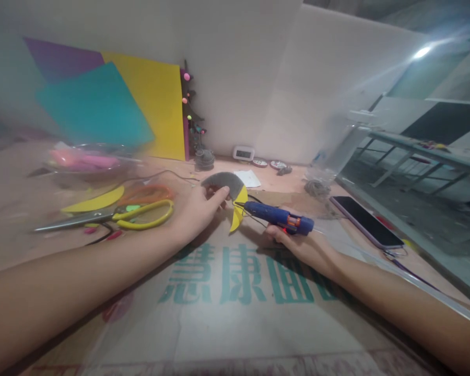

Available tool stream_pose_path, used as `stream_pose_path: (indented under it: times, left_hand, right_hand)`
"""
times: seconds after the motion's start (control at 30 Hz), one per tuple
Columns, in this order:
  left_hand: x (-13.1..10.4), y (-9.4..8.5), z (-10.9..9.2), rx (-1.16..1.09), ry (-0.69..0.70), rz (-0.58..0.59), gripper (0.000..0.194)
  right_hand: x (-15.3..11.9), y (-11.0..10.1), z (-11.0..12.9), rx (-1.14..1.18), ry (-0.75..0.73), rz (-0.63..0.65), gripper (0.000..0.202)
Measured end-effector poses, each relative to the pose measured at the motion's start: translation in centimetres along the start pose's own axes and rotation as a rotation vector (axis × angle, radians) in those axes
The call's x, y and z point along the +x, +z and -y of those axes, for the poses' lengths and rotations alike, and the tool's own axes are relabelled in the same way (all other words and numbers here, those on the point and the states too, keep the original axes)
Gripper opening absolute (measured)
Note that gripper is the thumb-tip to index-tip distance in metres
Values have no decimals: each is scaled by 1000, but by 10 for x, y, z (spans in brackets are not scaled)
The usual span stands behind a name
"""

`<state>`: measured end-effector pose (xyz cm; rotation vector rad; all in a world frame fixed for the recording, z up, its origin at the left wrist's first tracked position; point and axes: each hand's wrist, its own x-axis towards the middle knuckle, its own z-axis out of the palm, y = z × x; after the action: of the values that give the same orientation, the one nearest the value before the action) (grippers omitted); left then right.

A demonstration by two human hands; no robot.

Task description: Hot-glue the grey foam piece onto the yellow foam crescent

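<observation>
Left hand had a grey-and-yellow crescent pinched between thumb and fingers, held up over the printed sheet at mid-table. Grey part lay toward the upper left; yellow part curved down to a point at the right. Right hand was wrapped round a blue glue gun, barrel aimed left, nozzle at the yellow part; contact there hard to judge, the tip being small and soft in the view. A red glow showed beside the grip. Left of the hands: yellow-handled scissors, and just behind the blades a loose yellow crescent piece. Right: a dark-screened phone. Small white clock stood at the wall.
</observation>
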<state>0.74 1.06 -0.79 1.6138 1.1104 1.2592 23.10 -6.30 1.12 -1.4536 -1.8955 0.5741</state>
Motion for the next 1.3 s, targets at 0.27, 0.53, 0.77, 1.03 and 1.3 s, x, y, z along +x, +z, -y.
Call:
stream_pose_path:
  times: [0.27, 0.53, 0.77, 1.03, 1.3]
  left_hand:
    - [-1, 0, -4, 1, 26, 30, 29]
    - [-1, 0, -5, -6, 33, 44, 28]
    - [-2, 0, -5, -5, 25, 45, 27]
    - [-3, 0, -6, 24, 2, 37, 29]
    - [-2, 1, -6, 16, -7, 38, 29]
  right_hand:
    - [-1, 0, -4, -14, -2, 10, 27]
    - [2, -1, 0, -65, -68, -20, 28]
    - [2, -2, 1, -98, -71, -2, 30]
    - [2, 0, -4, -88, -59, 1, 28]
    - [2, -1, 5, -44, -22, -1, 28]
